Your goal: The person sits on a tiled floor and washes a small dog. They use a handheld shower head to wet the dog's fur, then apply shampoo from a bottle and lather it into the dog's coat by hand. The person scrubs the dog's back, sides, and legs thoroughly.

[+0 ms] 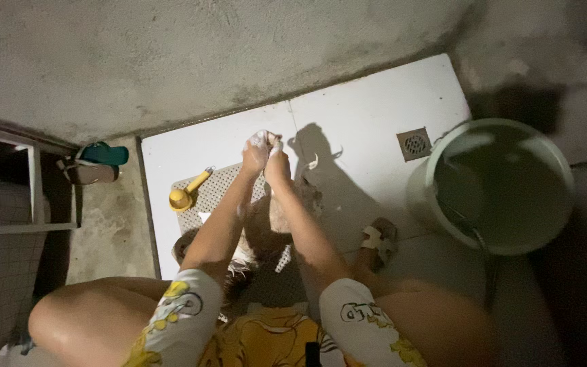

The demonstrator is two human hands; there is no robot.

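Soapy hands over the white floor tile
Left hand [255, 151] and right hand [276, 153] pressed together, lathered; foam dripping could have made the white floor tile [368, 115] slippery.

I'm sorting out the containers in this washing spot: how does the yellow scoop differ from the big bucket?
The yellow scoop is small with a straight handle and lies on the perforated mat, left of the hands; the bucket is far larger, pale green, and stands upright on the floor at right, near the drain. The bucket looks filled with dark water; the scoop's contents cannot be made out. Both are round, open-topped vessels.
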